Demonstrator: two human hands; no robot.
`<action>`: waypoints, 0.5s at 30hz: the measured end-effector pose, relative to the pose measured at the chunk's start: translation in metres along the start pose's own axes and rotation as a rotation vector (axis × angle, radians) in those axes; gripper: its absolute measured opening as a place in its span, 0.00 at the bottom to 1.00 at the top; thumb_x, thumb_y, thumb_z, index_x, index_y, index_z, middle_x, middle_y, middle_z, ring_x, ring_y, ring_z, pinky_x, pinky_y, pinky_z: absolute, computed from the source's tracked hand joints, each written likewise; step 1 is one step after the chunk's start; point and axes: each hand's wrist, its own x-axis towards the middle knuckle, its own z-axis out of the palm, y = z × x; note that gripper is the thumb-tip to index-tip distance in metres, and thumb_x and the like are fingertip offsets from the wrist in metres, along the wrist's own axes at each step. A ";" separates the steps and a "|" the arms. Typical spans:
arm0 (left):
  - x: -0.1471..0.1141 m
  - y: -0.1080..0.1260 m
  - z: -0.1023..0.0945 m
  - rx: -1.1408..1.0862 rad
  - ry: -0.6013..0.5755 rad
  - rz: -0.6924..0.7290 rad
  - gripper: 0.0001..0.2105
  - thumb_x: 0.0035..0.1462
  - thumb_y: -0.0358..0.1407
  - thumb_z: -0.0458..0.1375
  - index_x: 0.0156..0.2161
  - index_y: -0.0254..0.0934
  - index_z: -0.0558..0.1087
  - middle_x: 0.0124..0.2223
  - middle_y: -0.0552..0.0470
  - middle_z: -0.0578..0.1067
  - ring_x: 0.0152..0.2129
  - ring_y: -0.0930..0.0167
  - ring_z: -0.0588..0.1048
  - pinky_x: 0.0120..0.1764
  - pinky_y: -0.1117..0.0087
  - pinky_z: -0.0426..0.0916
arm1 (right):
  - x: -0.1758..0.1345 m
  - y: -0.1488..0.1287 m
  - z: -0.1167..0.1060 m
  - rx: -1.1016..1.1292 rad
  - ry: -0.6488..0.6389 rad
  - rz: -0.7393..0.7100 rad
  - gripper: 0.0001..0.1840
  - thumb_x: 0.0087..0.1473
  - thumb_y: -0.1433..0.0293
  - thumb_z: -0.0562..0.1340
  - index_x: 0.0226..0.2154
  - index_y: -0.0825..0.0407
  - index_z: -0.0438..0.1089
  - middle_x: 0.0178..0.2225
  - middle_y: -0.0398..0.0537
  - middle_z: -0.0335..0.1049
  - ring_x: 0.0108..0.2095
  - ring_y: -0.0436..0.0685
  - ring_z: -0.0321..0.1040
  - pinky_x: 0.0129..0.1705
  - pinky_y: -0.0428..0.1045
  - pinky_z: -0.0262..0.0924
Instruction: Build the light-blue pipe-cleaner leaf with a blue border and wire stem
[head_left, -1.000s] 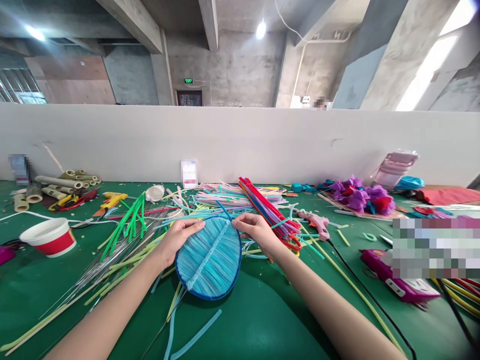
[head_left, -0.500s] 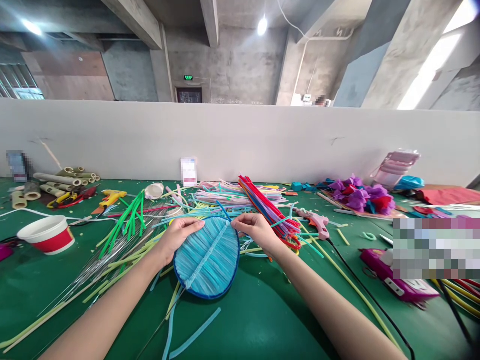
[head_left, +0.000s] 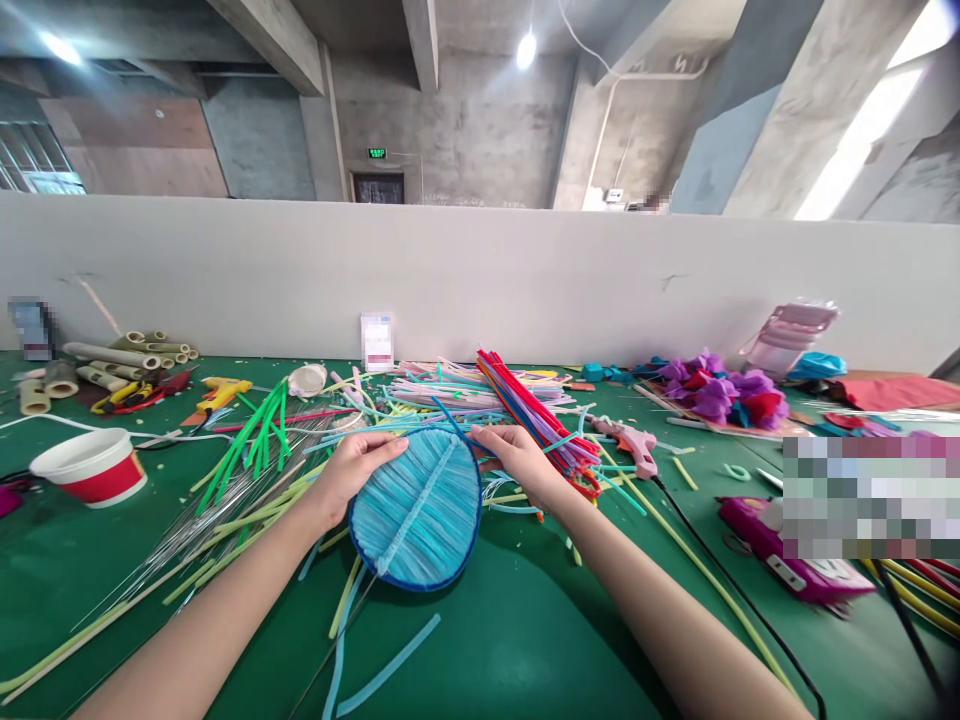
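Between my hands is a light-blue leaf shape made of pipe cleaners (head_left: 416, 515), with a dark-blue rim, a raised central rib and a thin wire stem running down toward the table. My left hand (head_left: 360, 470) pinches its upper left edge between thumb and fingers. At the upper right edge, my right hand (head_left: 514, 458) is closed on the rim; its fingertips are partly hidden behind it. A dark-blue pipe cleaner end (head_left: 448, 415) sticks up from the leaf's top, between the two hands. Loose light-blue pipe cleaners (head_left: 390, 665) lie on the table below.
Bundled red and purple pipe cleaners (head_left: 536, 420) lie behind my right hand, near a pink glue gun (head_left: 634, 445) with a black cord. Green pipe cleaners (head_left: 262, 435), a yellow glue gun (head_left: 221, 393) and a paper cup (head_left: 90, 468) are at left. Purple flowers (head_left: 712, 395) sit at right.
The leaf has tilted slightly and shifted a little up and right. My right hand's fingers have moved along the rim, now partly behind it; my left hand keeps its pinch.
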 end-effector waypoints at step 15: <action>-0.001 0.001 0.001 -0.017 0.018 -0.012 0.15 0.47 0.46 0.71 0.33 0.35 0.81 0.33 0.49 0.80 0.28 0.69 0.75 0.33 0.72 0.67 | 0.006 -0.005 -0.010 -0.036 0.152 -0.307 0.29 0.53 0.39 0.57 0.22 0.47 0.57 0.19 0.38 0.55 0.22 0.51 0.56 0.26 0.49 0.52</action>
